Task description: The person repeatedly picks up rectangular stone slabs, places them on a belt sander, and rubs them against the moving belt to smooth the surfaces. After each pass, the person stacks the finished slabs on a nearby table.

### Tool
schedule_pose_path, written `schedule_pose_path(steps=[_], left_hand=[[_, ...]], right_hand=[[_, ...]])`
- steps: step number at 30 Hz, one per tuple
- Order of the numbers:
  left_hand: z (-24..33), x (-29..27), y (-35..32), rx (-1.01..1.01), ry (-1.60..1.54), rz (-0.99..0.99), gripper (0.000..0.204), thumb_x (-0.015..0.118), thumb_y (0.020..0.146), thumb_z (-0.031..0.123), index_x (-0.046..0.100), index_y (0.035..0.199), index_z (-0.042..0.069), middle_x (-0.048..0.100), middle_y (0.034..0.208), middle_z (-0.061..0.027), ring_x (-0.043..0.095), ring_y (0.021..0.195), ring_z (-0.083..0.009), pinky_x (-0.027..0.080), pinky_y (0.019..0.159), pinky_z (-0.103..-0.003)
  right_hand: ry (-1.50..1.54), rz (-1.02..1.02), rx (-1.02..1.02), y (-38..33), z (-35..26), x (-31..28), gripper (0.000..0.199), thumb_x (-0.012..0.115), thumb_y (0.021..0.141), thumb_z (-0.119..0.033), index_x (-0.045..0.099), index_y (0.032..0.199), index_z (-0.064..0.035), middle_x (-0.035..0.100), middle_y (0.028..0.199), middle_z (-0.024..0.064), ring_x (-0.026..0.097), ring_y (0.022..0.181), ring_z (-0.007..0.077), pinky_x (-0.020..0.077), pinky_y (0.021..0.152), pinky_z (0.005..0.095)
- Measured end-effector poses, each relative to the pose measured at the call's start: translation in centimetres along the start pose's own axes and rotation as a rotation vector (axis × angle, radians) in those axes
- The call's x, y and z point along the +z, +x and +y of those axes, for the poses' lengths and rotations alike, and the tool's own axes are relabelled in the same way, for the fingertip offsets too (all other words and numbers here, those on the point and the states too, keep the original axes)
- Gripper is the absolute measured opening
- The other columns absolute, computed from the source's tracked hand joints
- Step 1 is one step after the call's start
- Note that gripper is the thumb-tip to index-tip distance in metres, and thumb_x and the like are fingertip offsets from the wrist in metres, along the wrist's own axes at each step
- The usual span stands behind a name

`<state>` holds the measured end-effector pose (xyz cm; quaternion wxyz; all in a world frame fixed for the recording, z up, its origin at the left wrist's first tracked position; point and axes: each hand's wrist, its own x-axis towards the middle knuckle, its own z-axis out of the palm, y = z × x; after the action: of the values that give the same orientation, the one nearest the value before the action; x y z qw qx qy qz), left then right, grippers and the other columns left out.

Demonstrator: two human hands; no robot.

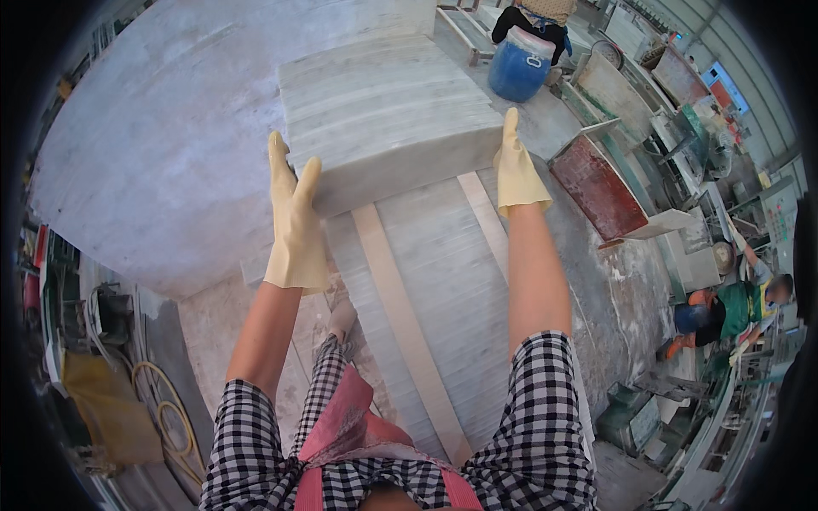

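Both my hands wear cream rubber gloves, and my arms reach forward. A grey-and-white streaked stone slab lies between them, its long near edge toward me. At its left end my left hand grips the near corner, with the thumb apart from the fingers; some fingertips are hidden behind the edge. My right hand presses against the right end, thumb pointing up and the other fingers mostly out of sight. Under and nearer than the slab is a streaked stone surface, crossed by two pale flat strips.
A large pale stone block stands at the left. Beyond the slab at the right is a blue barrel beside a seated person. A reddish panel leans farther right, near another person in green. A yellow hose coils at lower left.
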<state>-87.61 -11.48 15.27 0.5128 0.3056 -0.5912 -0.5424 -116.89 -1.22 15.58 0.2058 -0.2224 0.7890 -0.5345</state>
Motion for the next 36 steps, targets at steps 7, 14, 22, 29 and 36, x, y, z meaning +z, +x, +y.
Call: schedule_pose_path(steps=[7, 14, 22, 29, 36], left_hand=[[1.4, -0.7, 0.0, -0.084, -0.010, -0.175, 0.091, 0.060, 0.095, 0.034, 0.008, 0.161, -0.002, 0.010, 0.167, -0.0228, 0.011, 0.155, -0.0308, 0.013, 0.124, -0.040], [-0.6, -2.5, 0.3, -0.085, 0.112, -0.183, 0.080, 0.051, 0.100, 0.039, 0.013, 0.162, 0.006, 0.012, 0.168, -0.0172, 0.006, 0.157, -0.0297, 0.011, 0.125, -0.043], [-7.1, -5.6, -1.7, -0.321, -0.249, -0.013, 0.081, 0.067, 0.095, 0.021, 0.020, 0.159, 0.007, 0.030, 0.162, -0.0196, 0.021, 0.153, -0.0309, 0.022, 0.123, -0.042], [-7.9, -1.7, -3.4, -0.271, 0.066, -0.177, 0.112, 0.080, 0.080, 0.034, 0.011, 0.156, -0.009, 0.036, 0.153, -0.0344, 0.043, 0.141, -0.0382, 0.038, 0.114, -0.040], [-7.4, -0.1, -4.1, -0.194, 0.426, -0.057, 0.107, 0.075, 0.083, 0.031, 0.008, 0.156, -0.008, 0.044, 0.146, -0.0355, 0.049, 0.134, -0.0448, 0.043, 0.109, -0.040]], right_hand=[[-0.018, 0.070, -0.166, 1.9, 2.8, 0.0, 0.099, 0.026, 0.096, -0.079, 0.061, 0.133, 0.0062, 0.070, 0.117, 0.0142, 0.063, 0.105, 0.0182, 0.0458, 0.095, 0.0249], [0.083, 0.013, 0.076, 8.1, 6.1, 0.6, 0.095, 0.030, 0.094, -0.081, 0.065, 0.124, 0.0025, 0.068, 0.107, 0.0099, 0.063, 0.094, 0.0188, 0.0488, 0.081, 0.0285], [0.266, 0.019, 0.004, 2.5, 4.1, 2.1, 0.078, 0.030, 0.093, -0.082, 0.049, 0.107, -0.0082, 0.027, 0.097, 0.0030, 0.028, 0.089, 0.0165, 0.0264, 0.078, 0.0292], [0.295, 0.035, 0.013, 2.5, 4.1, 2.0, 0.080, 0.030, 0.094, -0.080, 0.045, 0.119, -0.0058, 0.031, 0.112, 0.0072, 0.031, 0.103, 0.0198, 0.0282, 0.087, 0.0310], [0.332, 0.003, -0.026, 3.3, 4.6, 1.3, 0.084, 0.031, 0.095, -0.078, 0.041, 0.131, -0.0035, 0.035, 0.128, 0.0114, 0.034, 0.118, 0.0231, 0.0300, 0.097, 0.0328]])
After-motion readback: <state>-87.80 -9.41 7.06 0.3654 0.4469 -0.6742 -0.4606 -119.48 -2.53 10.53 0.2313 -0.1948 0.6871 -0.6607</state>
